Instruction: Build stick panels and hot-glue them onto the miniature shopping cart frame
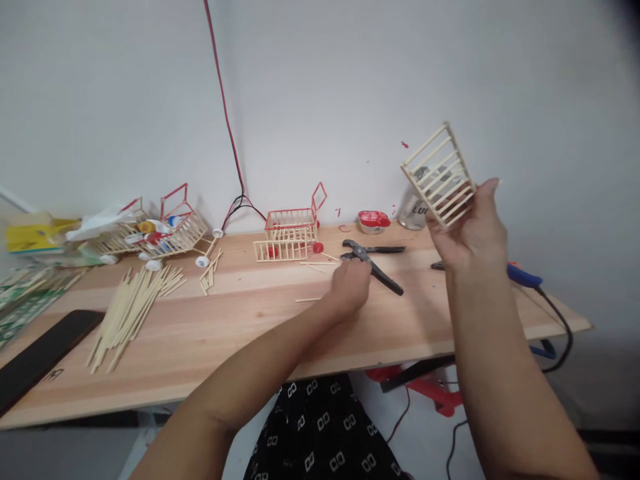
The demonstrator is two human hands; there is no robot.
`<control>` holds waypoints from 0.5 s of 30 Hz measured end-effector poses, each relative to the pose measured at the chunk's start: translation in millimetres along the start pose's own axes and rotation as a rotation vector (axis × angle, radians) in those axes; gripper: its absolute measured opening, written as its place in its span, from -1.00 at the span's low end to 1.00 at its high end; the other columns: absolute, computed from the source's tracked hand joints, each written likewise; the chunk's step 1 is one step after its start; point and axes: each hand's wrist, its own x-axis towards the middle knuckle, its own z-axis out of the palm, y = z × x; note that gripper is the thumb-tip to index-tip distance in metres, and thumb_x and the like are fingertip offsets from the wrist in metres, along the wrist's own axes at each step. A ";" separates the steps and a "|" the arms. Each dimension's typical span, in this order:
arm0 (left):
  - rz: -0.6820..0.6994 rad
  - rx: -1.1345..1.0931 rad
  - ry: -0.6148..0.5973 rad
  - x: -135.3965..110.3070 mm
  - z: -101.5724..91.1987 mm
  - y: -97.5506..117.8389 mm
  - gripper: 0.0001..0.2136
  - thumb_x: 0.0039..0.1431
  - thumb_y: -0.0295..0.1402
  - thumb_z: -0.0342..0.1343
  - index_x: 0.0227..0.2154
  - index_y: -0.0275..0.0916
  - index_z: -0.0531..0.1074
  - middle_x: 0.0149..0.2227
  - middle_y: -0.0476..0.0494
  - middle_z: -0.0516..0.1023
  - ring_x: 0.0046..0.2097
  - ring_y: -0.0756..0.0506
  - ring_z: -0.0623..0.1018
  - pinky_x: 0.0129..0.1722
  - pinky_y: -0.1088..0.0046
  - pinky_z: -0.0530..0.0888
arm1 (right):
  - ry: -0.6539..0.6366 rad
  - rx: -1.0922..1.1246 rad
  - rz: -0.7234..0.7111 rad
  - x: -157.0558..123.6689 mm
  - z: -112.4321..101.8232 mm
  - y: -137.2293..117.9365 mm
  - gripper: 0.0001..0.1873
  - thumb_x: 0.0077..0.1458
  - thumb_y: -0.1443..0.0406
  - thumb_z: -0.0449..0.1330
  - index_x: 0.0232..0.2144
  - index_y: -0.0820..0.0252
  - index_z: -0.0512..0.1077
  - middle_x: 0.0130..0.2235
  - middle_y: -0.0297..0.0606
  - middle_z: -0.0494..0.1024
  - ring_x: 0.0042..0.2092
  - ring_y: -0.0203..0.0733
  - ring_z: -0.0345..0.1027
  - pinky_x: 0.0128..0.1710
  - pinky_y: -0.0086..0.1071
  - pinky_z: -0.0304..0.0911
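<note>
My right hand [473, 230] is raised above the right side of the wooden board [240, 320] and grips a small open basket of pale wooden sticks [440, 175], tilted in the air. My left hand [350, 285] reaches forward over the board, its fingers closed on the handles of black pliers [375, 261] that lie on the wood. A single loose stick [307, 300] lies just left of that hand.
A bundle of wooden sticks [127, 310] lies at the left. Stick baskets with red trim [293, 233] and another pile of them [160, 230] stand at the back, with a red paint dish [373, 221], a jar [413, 210], a blue glue gun [523, 275] and a black slab [43, 353].
</note>
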 end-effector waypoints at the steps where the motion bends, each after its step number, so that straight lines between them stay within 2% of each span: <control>1: 0.005 -0.026 -0.012 0.7 -0.2 -0.3 -0.89 0.13 -0.55 -0.01 -0.40 -0.32 0.41 -0.19 -0.42 0.49 -0.04 -0.30 0.45 -0.10 0.19 0.36 | -0.009 -0.004 -0.001 -1.2 0.4 -0.3 -0.52 0.33 0.14 -0.09 -0.51 0.28 0.38 -0.50 -0.37 0.44 -0.48 -0.42 0.35 -0.45 -0.52 0.30; 4: 0.031 -0.223 -0.083 -3.6 -14.3 -2.1 -0.87 0.07 -0.55 0.04 -0.54 -0.26 0.31 -0.32 -0.28 0.52 -0.23 -0.15 0.49 -0.24 0.33 0.38 | -0.008 -0.021 0.007 -3.1 0.7 -0.5 -0.50 0.33 0.12 -0.11 -0.47 0.28 0.41 -0.46 -0.31 0.49 -0.46 -0.39 0.38 -0.42 -0.50 0.33; 7: 0.011 -0.820 -0.283 -19.6 -50.3 -2.8 -0.92 0.13 -0.51 -0.01 -0.44 -0.24 0.25 -0.50 -0.10 0.47 -0.50 0.02 0.38 -0.48 0.50 0.29 | 0.009 -0.014 0.004 -1.8 0.0 -0.2 -0.53 0.32 0.11 -0.08 -0.48 0.27 0.41 -0.45 -0.32 0.49 -0.43 -0.39 0.39 -0.43 -0.51 0.32; 8: 0.012 -0.970 -0.279 -27.2 -65.8 -3.1 -0.93 0.15 -0.48 0.01 -0.42 -0.24 0.25 -0.58 -0.01 0.39 -0.55 0.05 0.32 -0.52 0.54 0.23 | 0.018 -0.011 0.003 -0.8 -0.1 -0.2 -0.53 0.31 0.11 -0.06 -0.50 0.27 0.39 -0.46 -0.34 0.47 -0.44 -0.39 0.38 -0.45 -0.51 0.31; 10: 0.017 -1.186 -0.232 -44.6 -98.8 -4.6 -0.90 0.15 -0.41 0.09 -0.41 -0.24 0.27 -0.66 0.10 0.25 -0.60 0.09 0.22 -0.56 0.58 0.13 | 0.032 -0.007 0.013 1.8 0.4 0.1 -0.55 0.29 0.10 -0.02 -0.53 0.25 0.36 -0.49 -0.38 0.43 -0.46 -0.41 0.34 -0.49 -0.53 0.26; 12: 0.000 -1.350 -0.152 -64.0 -131.2 -8.1 -0.86 0.11 -0.40 0.17 -0.43 -0.24 0.29 -0.66 0.12 0.19 -0.60 0.10 0.22 -0.55 0.58 0.16 | 0.051 0.006 0.044 4.6 2.3 0.7 -0.56 0.26 0.08 0.02 -0.55 0.25 0.34 -0.52 -0.42 0.39 -0.49 -0.42 0.30 -0.54 -0.54 0.20; 15: -0.056 -1.481 0.165 -97.1 -174.4 -18.7 -0.88 0.16 -0.45 0.14 -0.46 -0.24 0.32 -0.68 0.13 0.12 -0.62 0.09 0.21 -0.57 0.57 0.20 | 0.070 0.022 0.074 6.8 7.3 3.7 -0.57 0.22 0.06 0.07 -0.53 0.26 0.33 -0.53 -0.45 0.37 -0.52 -0.44 0.25 -0.56 -0.53 0.13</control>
